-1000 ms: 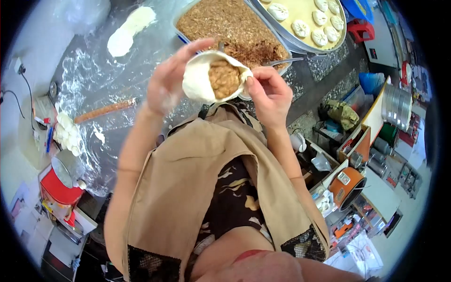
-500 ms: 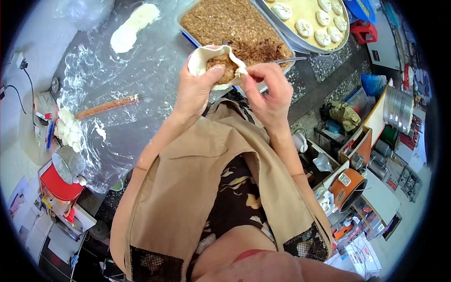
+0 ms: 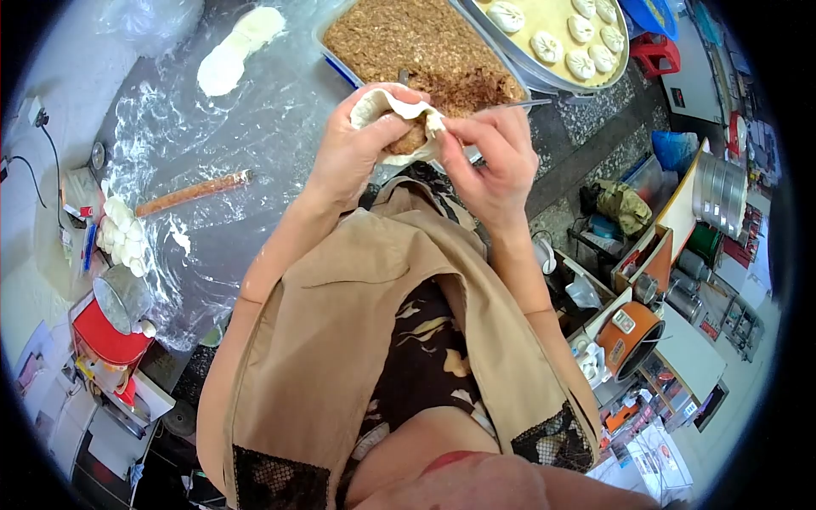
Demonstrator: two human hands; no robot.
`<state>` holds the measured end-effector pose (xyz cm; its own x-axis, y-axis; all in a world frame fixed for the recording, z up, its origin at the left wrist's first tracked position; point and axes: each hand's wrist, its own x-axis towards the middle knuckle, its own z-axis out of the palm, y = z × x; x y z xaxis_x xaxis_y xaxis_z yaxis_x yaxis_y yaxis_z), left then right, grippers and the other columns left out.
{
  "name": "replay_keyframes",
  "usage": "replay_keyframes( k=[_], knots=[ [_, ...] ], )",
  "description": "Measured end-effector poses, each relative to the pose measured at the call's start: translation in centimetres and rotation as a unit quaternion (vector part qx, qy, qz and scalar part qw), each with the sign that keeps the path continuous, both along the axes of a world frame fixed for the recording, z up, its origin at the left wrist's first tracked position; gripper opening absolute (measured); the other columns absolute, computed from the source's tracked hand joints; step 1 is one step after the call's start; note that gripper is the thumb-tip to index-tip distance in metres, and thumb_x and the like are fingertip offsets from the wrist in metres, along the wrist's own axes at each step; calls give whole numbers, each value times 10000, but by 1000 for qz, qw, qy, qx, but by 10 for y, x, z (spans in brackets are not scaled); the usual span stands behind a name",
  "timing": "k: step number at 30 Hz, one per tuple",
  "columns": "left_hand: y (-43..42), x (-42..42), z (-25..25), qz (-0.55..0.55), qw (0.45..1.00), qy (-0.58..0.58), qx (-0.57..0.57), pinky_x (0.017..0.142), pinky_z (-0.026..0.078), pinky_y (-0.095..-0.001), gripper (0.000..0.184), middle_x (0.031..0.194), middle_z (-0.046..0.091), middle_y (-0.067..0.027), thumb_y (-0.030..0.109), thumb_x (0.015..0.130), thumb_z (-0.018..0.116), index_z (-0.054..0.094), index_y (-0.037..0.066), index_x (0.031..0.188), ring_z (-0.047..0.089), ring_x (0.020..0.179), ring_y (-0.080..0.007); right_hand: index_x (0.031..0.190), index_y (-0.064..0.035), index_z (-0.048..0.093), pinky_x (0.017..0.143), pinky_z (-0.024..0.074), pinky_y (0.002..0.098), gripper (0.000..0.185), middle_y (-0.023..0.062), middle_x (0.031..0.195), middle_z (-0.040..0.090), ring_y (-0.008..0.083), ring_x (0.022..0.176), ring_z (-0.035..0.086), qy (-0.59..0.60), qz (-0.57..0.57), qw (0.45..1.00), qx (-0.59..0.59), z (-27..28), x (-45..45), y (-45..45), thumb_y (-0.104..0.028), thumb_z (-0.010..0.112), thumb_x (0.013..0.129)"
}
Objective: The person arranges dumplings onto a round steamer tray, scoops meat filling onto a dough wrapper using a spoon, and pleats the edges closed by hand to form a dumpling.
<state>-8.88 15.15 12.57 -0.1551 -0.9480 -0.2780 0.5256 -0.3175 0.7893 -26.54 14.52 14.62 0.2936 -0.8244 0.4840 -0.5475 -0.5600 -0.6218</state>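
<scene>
A round dough wrapper (image 3: 374, 105) with brown filling (image 3: 411, 139) in its middle is held up in front of the filling tub. My left hand (image 3: 347, 144) cups the wrapper from below, its thumb pressing on the filling. With thumb and forefinger, my right hand (image 3: 493, 153) pinches the wrapper's gathered right edge. Behind both hands stands the tub of brown filling (image 3: 399, 38), partly dug out at its near right corner. The handle of a metal utensil (image 3: 531, 103) sticks out over the tub's right side.
Pleated buns (image 3: 546, 47) sit in a round steamer (image 3: 625, 64) at the upper right. On the floured table (image 3: 280, 127) lie a rolling pin (image 3: 194, 193), flattened dough rounds (image 3: 242, 49) and a pile of dough pieces (image 3: 123, 238). A metal canister (image 3: 121, 299) stands by the table's left edge.
The wrapper's rim has drawn further in over the filling, with more of its right edge gathered. My left thumb has pushed deeper inside, and my right hand has shifted slightly.
</scene>
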Motion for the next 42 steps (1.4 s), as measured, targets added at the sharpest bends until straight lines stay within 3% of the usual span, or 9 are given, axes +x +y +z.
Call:
replay_keyframes(
  k=[4,7,12,31,37,40,41,42],
  knots=[
    [0,2,1,5,1000,-2,7,861,512,-303,260,1168,611,-136,23,862,555,582,1,1120,617,985,-175,864,-71,695,663,432,322,196,36,798,586,225,752,516,-21,-31,999,3,13,10,-4,-42,749,678],
    [-2,5,-1,-52,998,-34,-1,805,517,-271,243,1100,640,-113,45,887,531,595,-1,1117,621,947,-150,869,-77,688,679,435,334,211,36,823,593,231,774,521,-15,-2,1000,-15,0,4,3,-38,742,669],
    [-4,4,-3,-77,994,-78,14,752,503,-247,231,980,655,-37,100,898,551,630,5,1093,609,855,-94,841,-90,676,684,438,348,185,41,817,598,245,772,527,-8,-5,999,-40,-5,8,-5,-43,741,674],
    [-19,20,-3,-268,942,-194,-52,693,456,-213,282,911,637,16,173,930,532,658,14,1127,551,808,-48,851,-83,669,690,426,359,175,45,806,584,252,767,529,26,2,999,-18,-8,5,5,-87,736,689],
    [-25,20,-6,-323,915,-228,-82,703,465,-214,276,928,649,6,138,905,531,652,18,1123,564,818,-50,833,-68,647,703,434,369,157,59,824,578,263,778,530,34,17,999,-5,-15,-3,9,-73,719,695],
    [-30,18,-7,-334,921,-188,-73,718,473,-217,285,960,646,-4,118,906,521,640,30,1149,567,824,-52,819,-62,638,698,437,378,160,63,813,574,268,781,526,40,26,999,1,-22,-3,4,-78,726,686],
    [-32,22,-7,-344,918,-185,-70,838,490,-270,416,1113,632,-54,203,890,547,555,45,1276,601,974,-115,816,-47,628,697,451,367,146,76,812,583,263,778,546,42,19,999,1,-22,-4,5,-64,717,701],
    [-30,22,-9,-343,918,-187,-73,838,490,-270,416,1113,632,-54,203,890,547,555,45,1276,601,974,-115,816,-47,628,697,451,367,146,76,812,583,263,778,546,42,19,999,-2,-24,-4,7,-64,717,701]
  ],
)
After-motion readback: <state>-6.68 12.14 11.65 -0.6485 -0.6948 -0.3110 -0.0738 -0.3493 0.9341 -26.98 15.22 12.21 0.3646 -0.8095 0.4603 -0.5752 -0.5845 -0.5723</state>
